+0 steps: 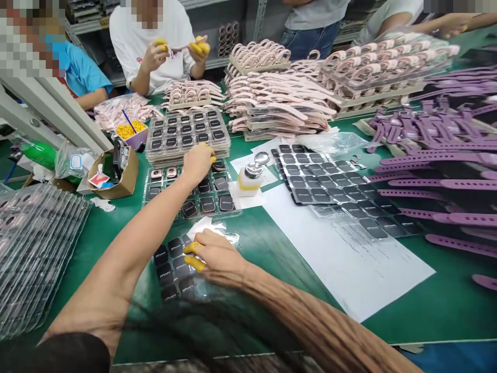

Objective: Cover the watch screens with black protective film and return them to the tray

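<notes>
A: Starting at the left. Any labels?
B: A blue-and-white label (76,161) shows on a plastic bag; its print is too small to read. Beside it, a carton (123,178) holds a red-and-white card.

A: The left hand (197,163)?
B: Reaching over the far part of the clear tray (217,206), fingers bent downward, yellow cover visible. The fingertips are hidden, so I cannot tell whether they are clamped on anything.

A: And the near sheet of black squares (164,273)?
B: On the green table, nearer than the tray. One line of white lettering per square; not legible with certainty. The right hand (219,254) lies over its right side, yellow-covered fingers curled, beside a white tissue (200,226). Cannot tell if they pinch anything.

A: Farther right?
B: A pump bottle (249,182), then a printed paper (341,274), text too fine to read, partly under more black-square sheets (305,181). Purple straps (446,184) at far right.
</notes>
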`<state>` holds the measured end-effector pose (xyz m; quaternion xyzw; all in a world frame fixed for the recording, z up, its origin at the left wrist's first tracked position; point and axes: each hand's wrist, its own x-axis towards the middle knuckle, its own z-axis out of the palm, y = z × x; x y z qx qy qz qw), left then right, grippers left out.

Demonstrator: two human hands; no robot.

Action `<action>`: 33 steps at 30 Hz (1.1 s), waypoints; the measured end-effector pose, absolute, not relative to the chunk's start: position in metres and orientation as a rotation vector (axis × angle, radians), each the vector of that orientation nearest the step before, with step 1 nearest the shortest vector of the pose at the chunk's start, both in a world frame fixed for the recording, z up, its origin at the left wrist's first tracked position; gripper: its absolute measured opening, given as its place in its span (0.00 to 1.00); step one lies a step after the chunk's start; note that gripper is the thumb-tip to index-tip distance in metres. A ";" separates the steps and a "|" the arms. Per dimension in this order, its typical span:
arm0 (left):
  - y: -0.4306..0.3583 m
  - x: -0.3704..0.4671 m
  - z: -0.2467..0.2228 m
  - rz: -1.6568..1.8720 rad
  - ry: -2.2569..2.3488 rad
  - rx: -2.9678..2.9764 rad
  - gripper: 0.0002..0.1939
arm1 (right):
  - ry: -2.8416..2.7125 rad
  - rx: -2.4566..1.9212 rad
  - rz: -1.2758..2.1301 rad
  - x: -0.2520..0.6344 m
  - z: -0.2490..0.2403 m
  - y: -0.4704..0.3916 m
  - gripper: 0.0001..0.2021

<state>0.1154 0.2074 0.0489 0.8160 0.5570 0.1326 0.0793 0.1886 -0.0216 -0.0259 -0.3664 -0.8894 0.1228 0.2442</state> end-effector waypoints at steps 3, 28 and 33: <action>0.214 0.099 0.059 0.191 1.656 2.555 0.09 | -2.424 -0.993 0.282 0.189 -0.025 -0.021 0.08; -0.014 -0.004 0.028 0.586 0.866 0.990 0.30 | -1.909 -0.743 0.854 0.216 0.007 -0.010 0.03; -0.006 -0.006 0.023 0.622 0.986 0.991 0.27 | -1.472 -1.028 1.271 0.224 0.013 -0.010 0.16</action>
